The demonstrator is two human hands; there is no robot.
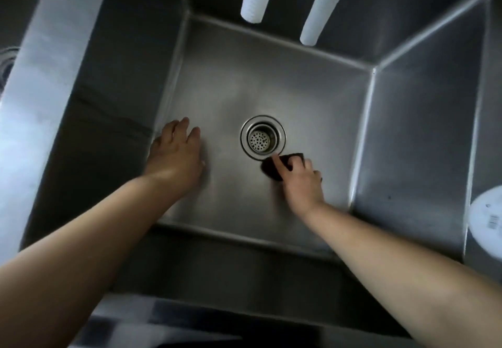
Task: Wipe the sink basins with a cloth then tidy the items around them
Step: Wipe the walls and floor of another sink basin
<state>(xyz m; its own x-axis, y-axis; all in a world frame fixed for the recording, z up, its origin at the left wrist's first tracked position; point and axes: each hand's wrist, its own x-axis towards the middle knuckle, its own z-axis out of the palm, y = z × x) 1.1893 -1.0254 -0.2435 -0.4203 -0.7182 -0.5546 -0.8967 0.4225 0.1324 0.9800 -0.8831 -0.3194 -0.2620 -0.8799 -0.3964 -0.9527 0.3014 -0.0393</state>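
Here the right hand [301, 182] grip curls round a dark cloth [274, 168] beside the drain [263, 137].

Both forearms bare, no sleeves; left hand [173, 154], right hand [303, 180] ungloved.

A deep stainless steel sink basin [418, 135] fills the frame, its flat floor at centre. A round drain [262, 137] with a perforated strainer sits in the middle of the floor. Just below and right of the drain, a dark cloth [277, 168] lies on the floor under the right hand [301, 182]. The left hand [176, 157] rests flat on the floor at centre left.
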